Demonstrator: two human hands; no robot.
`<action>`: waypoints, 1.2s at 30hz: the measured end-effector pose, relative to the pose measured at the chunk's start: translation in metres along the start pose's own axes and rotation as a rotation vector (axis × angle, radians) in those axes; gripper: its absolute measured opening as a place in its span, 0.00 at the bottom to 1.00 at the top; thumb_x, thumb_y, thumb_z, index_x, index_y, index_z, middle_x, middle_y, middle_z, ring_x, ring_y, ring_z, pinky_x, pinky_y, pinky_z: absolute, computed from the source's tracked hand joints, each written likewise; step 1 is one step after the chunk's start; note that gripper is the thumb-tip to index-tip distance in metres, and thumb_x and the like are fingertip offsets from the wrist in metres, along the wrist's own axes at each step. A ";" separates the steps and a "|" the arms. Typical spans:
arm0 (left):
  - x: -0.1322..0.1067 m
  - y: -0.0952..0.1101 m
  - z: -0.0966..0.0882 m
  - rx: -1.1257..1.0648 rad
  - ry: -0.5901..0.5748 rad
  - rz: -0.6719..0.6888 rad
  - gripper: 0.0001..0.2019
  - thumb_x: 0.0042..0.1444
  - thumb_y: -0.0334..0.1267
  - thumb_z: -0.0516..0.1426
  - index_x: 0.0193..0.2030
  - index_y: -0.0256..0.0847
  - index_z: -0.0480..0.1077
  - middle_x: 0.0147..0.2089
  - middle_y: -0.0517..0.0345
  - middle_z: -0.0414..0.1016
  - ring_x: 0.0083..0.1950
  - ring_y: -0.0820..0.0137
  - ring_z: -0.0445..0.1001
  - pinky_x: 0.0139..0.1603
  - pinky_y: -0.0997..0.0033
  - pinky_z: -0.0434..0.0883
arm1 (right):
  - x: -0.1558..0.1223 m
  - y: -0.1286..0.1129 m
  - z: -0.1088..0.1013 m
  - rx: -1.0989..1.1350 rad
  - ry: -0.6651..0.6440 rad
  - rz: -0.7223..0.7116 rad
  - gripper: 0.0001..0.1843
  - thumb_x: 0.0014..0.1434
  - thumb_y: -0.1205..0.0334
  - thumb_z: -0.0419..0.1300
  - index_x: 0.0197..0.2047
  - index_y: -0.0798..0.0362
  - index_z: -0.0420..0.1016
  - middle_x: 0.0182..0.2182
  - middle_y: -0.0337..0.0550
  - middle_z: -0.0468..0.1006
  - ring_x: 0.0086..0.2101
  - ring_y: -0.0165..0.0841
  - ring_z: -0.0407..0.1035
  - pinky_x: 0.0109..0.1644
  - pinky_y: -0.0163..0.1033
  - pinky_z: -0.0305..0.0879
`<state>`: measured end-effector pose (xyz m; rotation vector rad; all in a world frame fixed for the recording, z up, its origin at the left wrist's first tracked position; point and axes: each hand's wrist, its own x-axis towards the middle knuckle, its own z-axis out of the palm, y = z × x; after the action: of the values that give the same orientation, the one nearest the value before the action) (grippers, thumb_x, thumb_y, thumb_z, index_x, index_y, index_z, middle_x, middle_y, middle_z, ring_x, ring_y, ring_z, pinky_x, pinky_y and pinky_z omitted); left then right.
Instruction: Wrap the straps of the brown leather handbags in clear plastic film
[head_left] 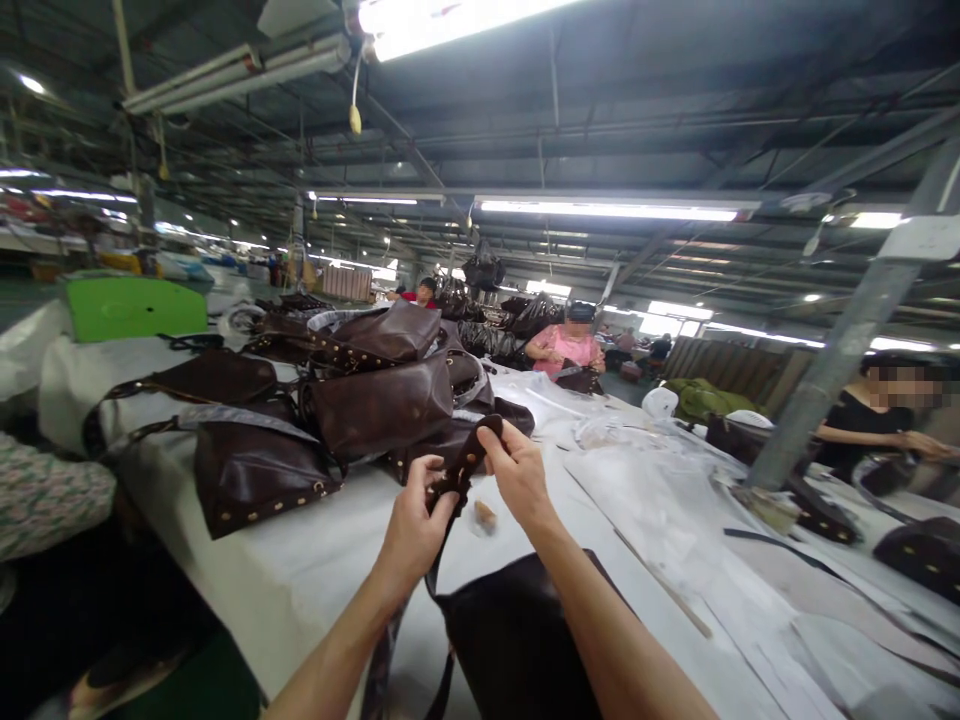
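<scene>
My left hand pinches the lower part of a dark brown studded strap. My right hand grips the same strap near its upper end, fingers curled round it. The strap runs down to a dark brown leather bag lying on the white table between my forearms. Both hands are raised a little above the table.
A pile of dark brown studded bags lies on the table to the left and beyond my hands. Clear plastic sheets cover the table to the right. A grey metal post slants up at right. Other people work further along the table; a floral sleeve is at far left.
</scene>
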<state>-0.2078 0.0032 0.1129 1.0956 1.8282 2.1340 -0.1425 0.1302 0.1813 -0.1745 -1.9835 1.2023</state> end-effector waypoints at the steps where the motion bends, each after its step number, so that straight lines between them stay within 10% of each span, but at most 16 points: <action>1: 0.000 -0.001 -0.001 0.104 0.114 -0.001 0.17 0.52 0.40 0.59 0.48 0.44 0.61 0.41 0.56 0.73 0.38 0.66 0.75 0.39 0.67 0.70 | -0.004 -0.004 -0.001 -0.095 -0.018 -0.124 0.14 0.60 0.51 0.56 0.29 0.50 0.70 0.23 0.37 0.69 0.27 0.31 0.63 0.32 0.36 0.62; 4: -0.003 -0.005 -0.006 0.427 0.250 0.006 0.09 0.49 0.42 0.60 0.31 0.43 0.63 0.31 0.60 0.69 0.34 0.65 0.71 0.36 0.69 0.64 | -0.030 -0.011 -0.001 -0.313 -0.166 -0.460 0.08 0.62 0.59 0.57 0.34 0.50 0.76 0.33 0.43 0.77 0.37 0.35 0.70 0.42 0.39 0.67; 9: -0.015 -0.017 -0.013 0.238 -0.077 -0.017 0.06 0.51 0.38 0.55 0.27 0.42 0.63 0.25 0.63 0.65 0.30 0.69 0.66 0.32 0.72 0.62 | -0.085 0.000 0.002 -0.478 -0.254 -0.805 0.13 0.66 0.70 0.51 0.41 0.53 0.77 0.34 0.46 0.79 0.39 0.34 0.73 0.46 0.38 0.72; 12: -0.023 -0.020 -0.014 0.119 -0.194 -0.013 0.05 0.50 0.37 0.57 0.29 0.42 0.63 0.27 0.63 0.65 0.31 0.70 0.65 0.32 0.73 0.62 | -0.101 0.003 -0.003 -0.527 -0.265 -0.897 0.11 0.65 0.72 0.53 0.45 0.56 0.76 0.35 0.48 0.79 0.41 0.35 0.74 0.47 0.36 0.74; 20: -0.045 -0.029 -0.006 0.227 -0.076 0.021 0.07 0.52 0.34 0.55 0.26 0.42 0.60 0.28 0.62 0.65 0.33 0.69 0.64 0.37 0.72 0.62 | -0.122 0.003 -0.007 -0.578 -0.330 -0.957 0.11 0.63 0.75 0.54 0.44 0.58 0.77 0.33 0.46 0.80 0.41 0.35 0.75 0.51 0.38 0.73; 24: -0.053 -0.036 0.001 0.051 -0.162 -0.052 0.05 0.53 0.36 0.56 0.31 0.41 0.62 0.31 0.62 0.67 0.35 0.70 0.66 0.38 0.73 0.63 | -0.126 0.017 -0.009 -0.415 -0.231 -0.774 0.13 0.64 0.73 0.52 0.45 0.54 0.77 0.35 0.46 0.80 0.39 0.33 0.75 0.45 0.35 0.75; 31: -0.052 -0.025 0.007 0.002 -0.254 -0.120 0.08 0.54 0.41 0.57 0.29 0.39 0.66 0.27 0.64 0.65 0.31 0.72 0.63 0.34 0.74 0.60 | -0.081 0.037 -0.014 0.208 0.094 0.291 0.15 0.53 0.50 0.64 0.33 0.55 0.75 0.25 0.40 0.76 0.27 0.33 0.72 0.28 0.37 0.72; 36: -0.057 -0.022 0.001 0.010 -0.371 -0.060 0.06 0.52 0.37 0.57 0.27 0.39 0.68 0.28 0.62 0.68 0.33 0.71 0.65 0.36 0.73 0.61 | -0.065 0.063 -0.010 0.535 0.208 0.605 0.23 0.36 0.49 0.73 0.27 0.56 0.71 0.18 0.34 0.70 0.19 0.27 0.64 0.21 0.32 0.66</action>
<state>-0.1731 -0.0204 0.0683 1.3161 1.6760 1.7454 -0.1087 0.1394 0.0974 -0.6257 -1.3982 1.9625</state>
